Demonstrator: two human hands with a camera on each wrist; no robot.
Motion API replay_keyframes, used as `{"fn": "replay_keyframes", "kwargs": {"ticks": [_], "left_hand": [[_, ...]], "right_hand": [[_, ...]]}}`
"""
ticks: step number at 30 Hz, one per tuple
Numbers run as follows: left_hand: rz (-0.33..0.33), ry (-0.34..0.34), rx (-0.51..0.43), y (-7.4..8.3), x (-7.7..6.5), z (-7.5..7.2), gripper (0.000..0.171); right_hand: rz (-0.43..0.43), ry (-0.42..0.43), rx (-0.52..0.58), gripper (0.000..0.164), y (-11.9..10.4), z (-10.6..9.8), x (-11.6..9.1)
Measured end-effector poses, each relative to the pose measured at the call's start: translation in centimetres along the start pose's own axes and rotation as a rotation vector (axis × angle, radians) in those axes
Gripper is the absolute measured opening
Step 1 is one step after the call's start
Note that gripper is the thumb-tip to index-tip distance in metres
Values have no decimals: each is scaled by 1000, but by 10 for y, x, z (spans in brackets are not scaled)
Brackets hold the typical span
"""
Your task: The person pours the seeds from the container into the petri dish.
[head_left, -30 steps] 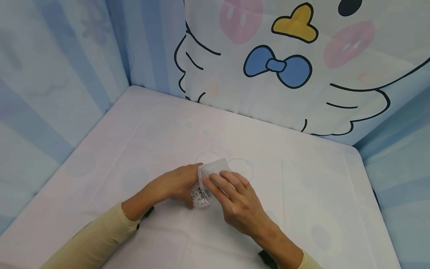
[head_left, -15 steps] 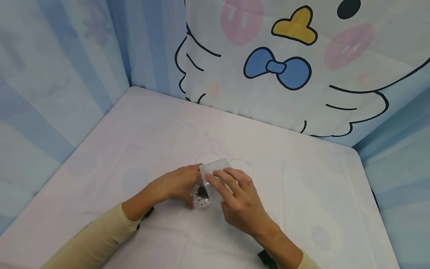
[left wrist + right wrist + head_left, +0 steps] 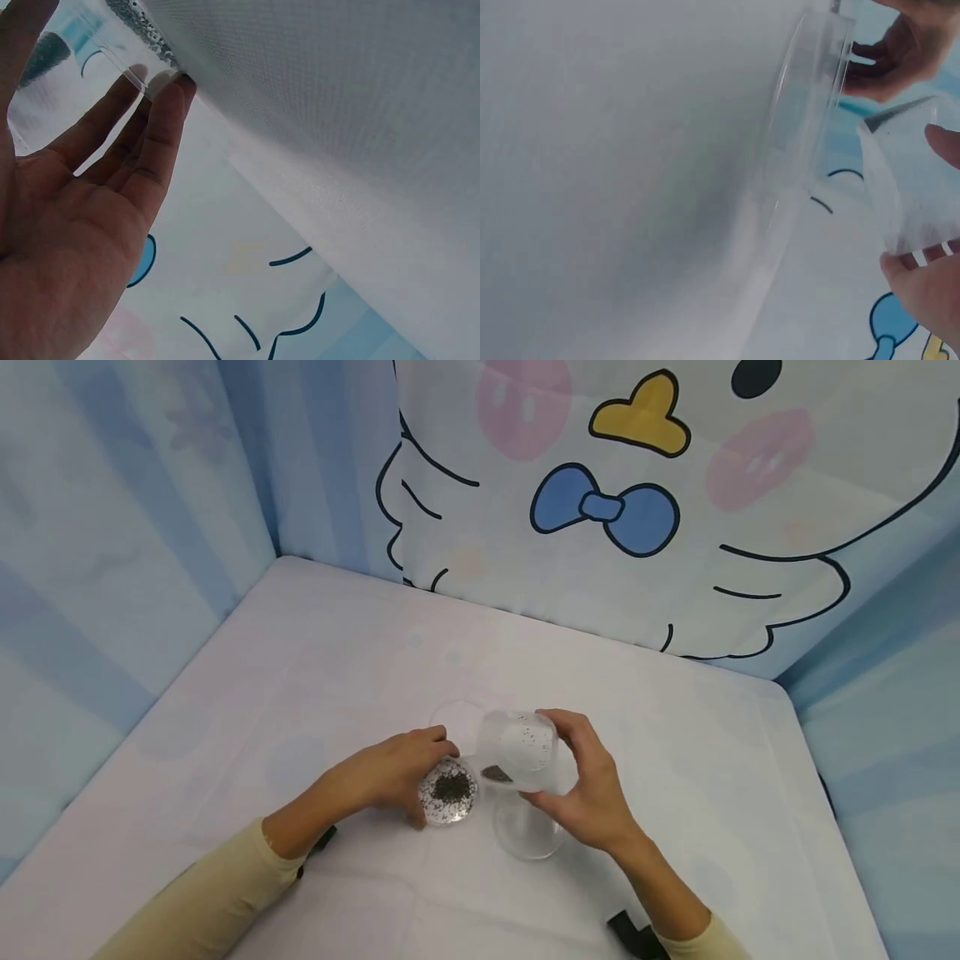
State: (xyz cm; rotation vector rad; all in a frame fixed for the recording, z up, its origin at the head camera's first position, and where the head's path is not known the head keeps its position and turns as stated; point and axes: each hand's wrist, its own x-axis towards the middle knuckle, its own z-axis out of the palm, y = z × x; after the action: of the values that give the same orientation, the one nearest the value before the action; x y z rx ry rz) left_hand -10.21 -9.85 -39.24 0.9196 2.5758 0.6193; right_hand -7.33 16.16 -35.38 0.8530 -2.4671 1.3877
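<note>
In the head view my left hand (image 3: 390,777) holds a small round clear container (image 3: 448,810) on the table, fingers and thumb at its sides. Dark fine grains (image 3: 452,788) are heaped in its middle, with specks scattered around. To its right, my right hand (image 3: 588,785) grips a translucent plastic cup (image 3: 517,747), tilted to the left. Some dark grains (image 3: 497,774) lie in the cup's lower corner and specks cling inside. Another clear round container (image 3: 528,833) stands just below the cup. In the right wrist view, thumb and fingertips hold the cup (image 3: 911,180) from both sides.
Behind the hands, a faint clear ring (image 3: 456,708), perhaps a lid, lies on the pale tablecloth (image 3: 360,635). Printed curtains (image 3: 465,527) enclose the table's back and sides. A black strap piece (image 3: 636,935) shows near my right wrist.
My right hand has turned and swung right with the cup, uncovering the left container and the clear one below. More grains show in the left container than a second ago. My left hand stays in place.
</note>
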Motion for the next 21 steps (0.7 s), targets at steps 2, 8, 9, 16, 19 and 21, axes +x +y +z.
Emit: {"fn": "replay_keyframes", "kwargs": {"ticks": [2, 8, 9, 16, 19, 21], "left_hand": [[3, 8, -7, 1, 1, 0, 85], [-22, -1, -21, 1, -3, 2, 85], [-24, 3, -21, 0, -5, 2, 86], [-25, 13, -26, 1, -4, 1, 86], [-20, 12, -33, 4, -2, 0, 85], [-7, 18, -37, 5, -1, 1, 85]], "right_hand": [[94, -10, 50, 84, 11, -13, -3], [340, 34, -20, 87, 74, -54, -24], [369, 47, -48, 87, 84, -60, -27], [500, 62, -35, 87, 123, -94, -42], [509, 41, -10, 86, 128, -99, -45], [521, 32, 6, 86, 130, -102, -47]]}}
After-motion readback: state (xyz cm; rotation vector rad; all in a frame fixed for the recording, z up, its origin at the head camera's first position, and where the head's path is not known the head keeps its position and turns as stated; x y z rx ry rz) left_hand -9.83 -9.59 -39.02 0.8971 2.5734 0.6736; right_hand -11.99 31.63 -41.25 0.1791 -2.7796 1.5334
